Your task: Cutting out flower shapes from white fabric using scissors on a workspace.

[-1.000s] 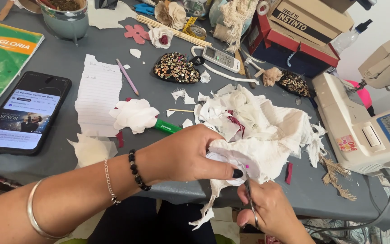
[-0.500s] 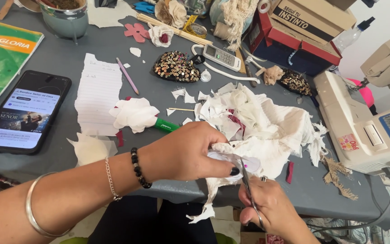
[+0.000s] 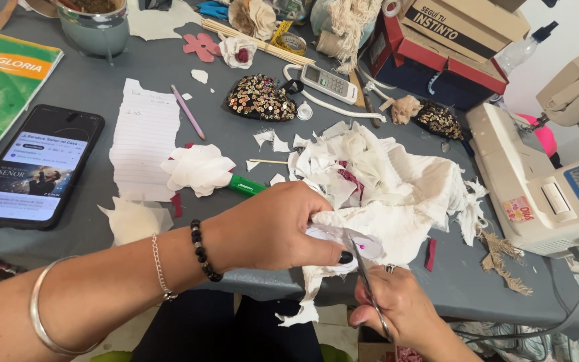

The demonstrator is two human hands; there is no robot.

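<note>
white fabric piece (image 3: 343, 236) pinched in left hand (image 3: 273, 228) grip; scissors (image 3: 363, 275) below.

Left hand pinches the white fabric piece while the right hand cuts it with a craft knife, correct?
Not quite: the head view shows the right hand holding metal scissors, not a knife. The left hand does pinch the white fabric piece.

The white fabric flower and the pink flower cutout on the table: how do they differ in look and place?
The white fabric flower is puffy and layered; the pink flower cutout is flat. The white fabric flower lies near the left hand, partly over a green marker; the pink flower cutout lies at the far edge, beside a metal pot. The white flower looks larger. Both rest on the grey table.
</note>
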